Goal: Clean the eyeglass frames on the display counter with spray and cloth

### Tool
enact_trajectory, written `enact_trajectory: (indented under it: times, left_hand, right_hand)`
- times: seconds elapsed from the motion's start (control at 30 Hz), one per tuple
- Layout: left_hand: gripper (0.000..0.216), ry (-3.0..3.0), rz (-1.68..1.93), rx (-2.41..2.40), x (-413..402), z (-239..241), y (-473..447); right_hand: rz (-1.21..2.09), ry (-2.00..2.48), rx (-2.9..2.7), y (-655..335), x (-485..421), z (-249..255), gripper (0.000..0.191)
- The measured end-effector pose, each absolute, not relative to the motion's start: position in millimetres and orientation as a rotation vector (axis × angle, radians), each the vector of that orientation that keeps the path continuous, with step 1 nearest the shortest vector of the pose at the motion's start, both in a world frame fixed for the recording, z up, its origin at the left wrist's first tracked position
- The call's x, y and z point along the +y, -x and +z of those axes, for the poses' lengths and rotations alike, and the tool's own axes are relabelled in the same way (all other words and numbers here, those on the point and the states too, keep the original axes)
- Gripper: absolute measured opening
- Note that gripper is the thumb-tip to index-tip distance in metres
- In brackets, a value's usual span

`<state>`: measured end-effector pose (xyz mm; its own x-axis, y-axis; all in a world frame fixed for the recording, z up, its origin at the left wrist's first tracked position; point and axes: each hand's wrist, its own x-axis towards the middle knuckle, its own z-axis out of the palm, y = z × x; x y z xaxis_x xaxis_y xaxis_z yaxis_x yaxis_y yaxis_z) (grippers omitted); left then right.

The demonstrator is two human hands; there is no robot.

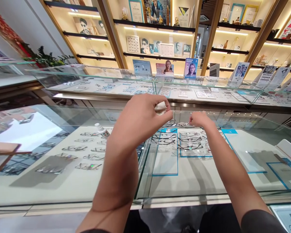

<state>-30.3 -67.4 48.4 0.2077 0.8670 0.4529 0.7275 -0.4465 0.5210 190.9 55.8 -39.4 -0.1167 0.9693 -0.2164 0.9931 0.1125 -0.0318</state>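
Left grip [145, 118] is pinching tight on a white cloth [160, 107], held up over the glass desk [87, 184]. Right hand [200, 119] is reaching forward, fingers curled together low over the glasses [188, 146], though I cannot tell whether they are gripping a frame. It looks like a pick-and-wipe step; next calls for lifting one frame cleanly without knocking its neighbours. A small bottle [102, 130] is standing on the desk nearby. Lit shelves [157, 32] with posters are lining the shop behind.
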Motion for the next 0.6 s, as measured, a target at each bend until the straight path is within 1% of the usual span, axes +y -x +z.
enact_trajectory:
  times: [0.17, 0.33, 0.6]
  left_hand:
    - [0.014, -2.280, 0.999, 1.611, -67.8, 50.0, 26.6]
    - [0.013, -2.307, 1.056, 1.558, -68.5, 47.4, 25.9]
    - [0.014, -2.312, 1.080, 1.555, -68.8, 46.7, 25.2]
  right_hand:
    - [-0.287, -1.995, 2.184, -190.4, 66.0, -58.3, 0.018]
    - [-0.283, -2.006, 2.151, -190.0, 74.6, -73.7, 0.021]
    - [-0.283, -2.009, 2.127, -189.3, 79.8, -85.8, 0.020]
